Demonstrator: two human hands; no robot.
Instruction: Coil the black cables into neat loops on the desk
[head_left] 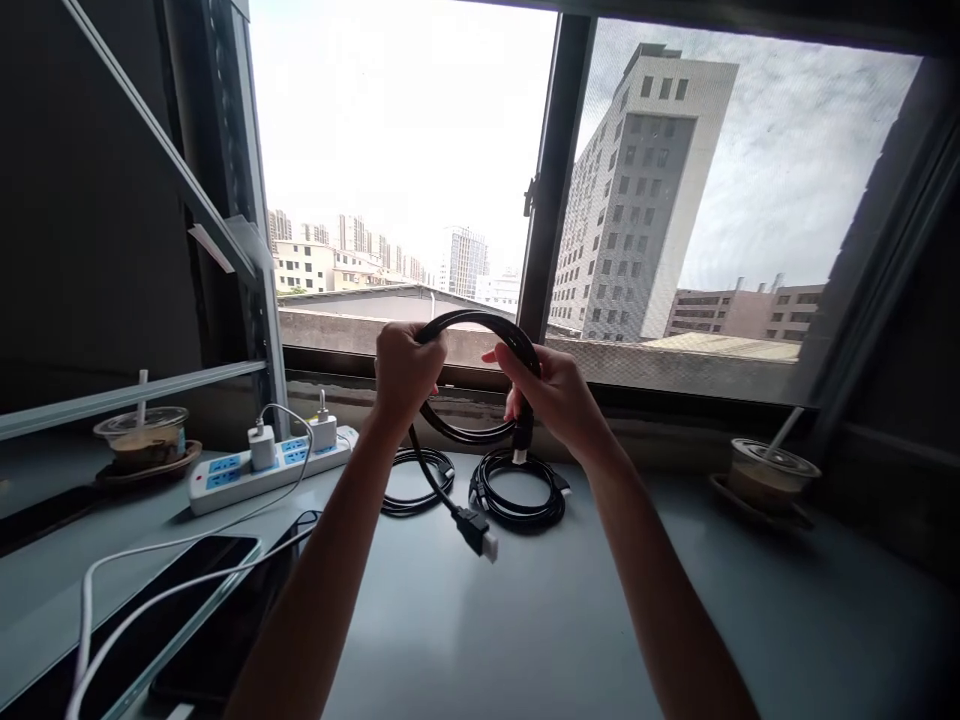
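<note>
A black HDMI cable [472, 318], wound into a loop, is held up in front of the window between my two hands. My left hand [407, 368] is closed around the loop's left side. On the right side, my right hand [551, 385] pinches the loop between thumb and fingers. One plug [474, 532] with a pale tip dangles below on a free length of cable. The other plug [520, 445] points down beneath my right hand. Behind, on the table, lie a coiled black cable [411, 510] at left and a thicker coil [517, 524] at right.
At left, a white power strip [277, 470] carries two chargers, and a white cord [187, 590] runs over two dark phone-like devices [135, 620]. Lidded drink cups stand on coasters at left [146, 440] and right [772, 475]. A metal frame [262, 250] rises by the window.
</note>
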